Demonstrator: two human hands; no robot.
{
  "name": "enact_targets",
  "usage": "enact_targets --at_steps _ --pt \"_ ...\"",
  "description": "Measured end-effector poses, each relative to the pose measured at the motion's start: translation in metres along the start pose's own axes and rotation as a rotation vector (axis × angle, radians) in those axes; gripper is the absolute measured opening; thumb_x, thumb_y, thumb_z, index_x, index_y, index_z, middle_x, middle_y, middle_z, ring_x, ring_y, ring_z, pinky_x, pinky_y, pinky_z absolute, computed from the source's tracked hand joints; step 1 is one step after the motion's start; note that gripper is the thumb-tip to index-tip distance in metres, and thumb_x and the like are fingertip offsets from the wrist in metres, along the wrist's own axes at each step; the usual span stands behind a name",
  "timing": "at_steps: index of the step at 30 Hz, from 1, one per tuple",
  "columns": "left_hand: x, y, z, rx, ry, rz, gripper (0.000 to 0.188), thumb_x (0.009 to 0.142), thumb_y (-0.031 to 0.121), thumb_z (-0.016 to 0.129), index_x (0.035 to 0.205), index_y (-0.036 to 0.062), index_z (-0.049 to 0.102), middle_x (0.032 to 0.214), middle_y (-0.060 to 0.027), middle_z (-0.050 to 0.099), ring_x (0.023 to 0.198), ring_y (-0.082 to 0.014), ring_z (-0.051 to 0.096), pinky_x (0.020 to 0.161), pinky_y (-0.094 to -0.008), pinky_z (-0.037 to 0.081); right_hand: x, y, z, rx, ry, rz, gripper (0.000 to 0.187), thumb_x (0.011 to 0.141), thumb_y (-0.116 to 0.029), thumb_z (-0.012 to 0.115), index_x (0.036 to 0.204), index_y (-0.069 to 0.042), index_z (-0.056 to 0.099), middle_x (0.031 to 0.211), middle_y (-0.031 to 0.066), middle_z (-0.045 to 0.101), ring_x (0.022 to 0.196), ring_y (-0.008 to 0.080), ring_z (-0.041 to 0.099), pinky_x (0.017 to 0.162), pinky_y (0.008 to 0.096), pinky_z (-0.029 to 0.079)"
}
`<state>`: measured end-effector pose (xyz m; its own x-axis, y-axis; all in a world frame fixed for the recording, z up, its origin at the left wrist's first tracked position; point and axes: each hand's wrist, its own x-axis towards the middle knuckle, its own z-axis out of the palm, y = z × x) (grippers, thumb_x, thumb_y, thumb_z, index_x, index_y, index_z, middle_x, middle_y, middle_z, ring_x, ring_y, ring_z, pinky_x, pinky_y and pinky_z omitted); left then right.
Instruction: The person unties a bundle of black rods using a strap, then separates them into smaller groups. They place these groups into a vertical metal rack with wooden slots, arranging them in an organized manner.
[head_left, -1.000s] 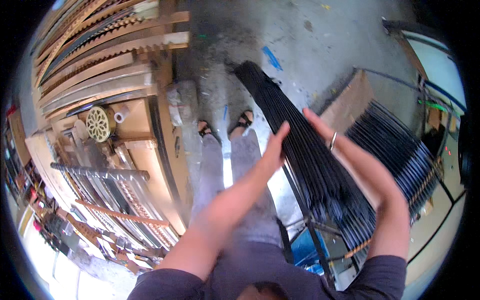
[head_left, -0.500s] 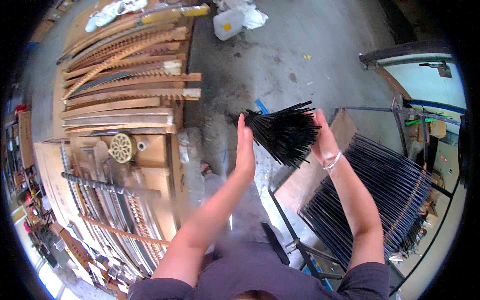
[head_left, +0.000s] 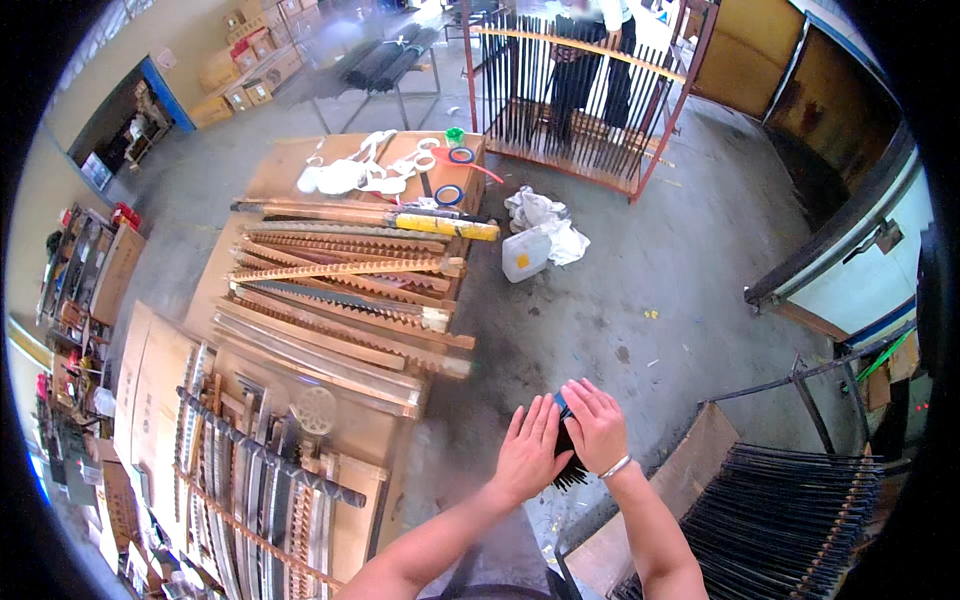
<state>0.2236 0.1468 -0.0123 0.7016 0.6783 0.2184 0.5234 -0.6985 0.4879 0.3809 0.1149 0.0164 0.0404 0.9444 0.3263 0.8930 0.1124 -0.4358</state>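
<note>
A bundle of thin black rods (head_left: 571,475) is held between my two hands, in front of me and above the floor. My left hand (head_left: 530,450) presses its left side, with the fingers stretched along it. On the other side my right hand (head_left: 597,430) lies over the bundle, its fingers pointing forward and a light bracelet at the wrist. The hands cover most of the bundle; only dark rod ends show below and between them. A small piece of blue (head_left: 562,402) shows by the fingertips; I cannot tell what it is.
Notched wooden strips (head_left: 350,268) cover the cardboard-topped table at left. Black rods (head_left: 790,520) fill a rack at lower right. A white plastic container (head_left: 525,254) sits on the floor. Behind a red-framed rack (head_left: 636,180) of upright rods stands another person.
My view has tilted up, showing the far room. My hands have come closer together around the bundle, which earlier lay sideways between them with its rods fanned out.
</note>
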Motion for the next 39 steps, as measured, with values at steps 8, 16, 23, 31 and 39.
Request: enact_targets --at_steps 8,16,23,31,39 --pt "-0.009 -0.015 0.016 -0.188 0.008 0.033 0.073 0.08 0.027 0.063 0.137 -0.0062 0.033 0.143 -0.0214 0.036 0.136 -0.034 0.032 0.111 -0.0421 0.027 -0.024 0.006 0.033 0.241 -0.098 0.148 0.04 0.087 -0.023 0.055 0.122 -0.004 0.057 0.127 0.0144 0.056 0.117 0.0322 0.052 0.099 0.0436 0.04" --pt "-0.017 -0.009 0.0 -0.3 -0.087 -0.021 0.07 0.081 0.022 0.061 0.141 -0.0004 0.032 0.144 -0.0163 0.037 0.135 -0.0314 0.034 0.109 -0.0412 0.03 -0.069 -0.02 -0.002 0.386 0.23 0.136 0.065 0.088 -0.047 0.052 0.134 -0.003 0.044 0.14 0.0211 0.043 0.131 0.0415 0.037 0.108 0.0503 0.027" --pt "0.003 0.0 -0.001 -0.639 -0.061 0.019 0.056 0.088 0.023 0.055 0.139 0.0061 0.04 0.143 -0.0162 0.04 0.133 -0.0334 0.036 0.108 -0.0414 0.031 -0.092 -0.029 0.034 -0.201 -0.018 0.202 0.065 0.087 -0.043 0.055 0.134 -0.002 0.039 0.143 0.0197 0.037 0.134 0.0408 0.031 0.11 0.0543 0.02" --pt "-0.007 0.004 0.008 -0.172 -0.029 0.177 0.049 0.087 0.025 0.058 0.132 0.0068 0.049 0.144 -0.0108 0.041 0.134 -0.0288 0.037 0.108 -0.0446 0.03 -0.116 -0.019 -0.001 0.26 0.156 0.254 0.084 0.083 -0.048 0.06 0.141 0.003 0.026 0.146 0.0245 0.03 0.135 0.0425 0.029 0.112 0.0516 0.019" --pt "0.004 0.007 0.024 -0.281 -0.207 0.067 0.056 0.079 0.012 0.065 0.132 0.005 0.047 0.141 -0.0148 0.044 0.134 -0.0293 0.037 0.108 -0.0457 0.032 -0.118 0.003 0.034 0.303 0.025 0.317 0.081 0.085 -0.047 0.059 0.142 0.002 0.029 0.146 0.0221 0.033 0.137 0.0378 0.028 0.113 0.0486 0.021"
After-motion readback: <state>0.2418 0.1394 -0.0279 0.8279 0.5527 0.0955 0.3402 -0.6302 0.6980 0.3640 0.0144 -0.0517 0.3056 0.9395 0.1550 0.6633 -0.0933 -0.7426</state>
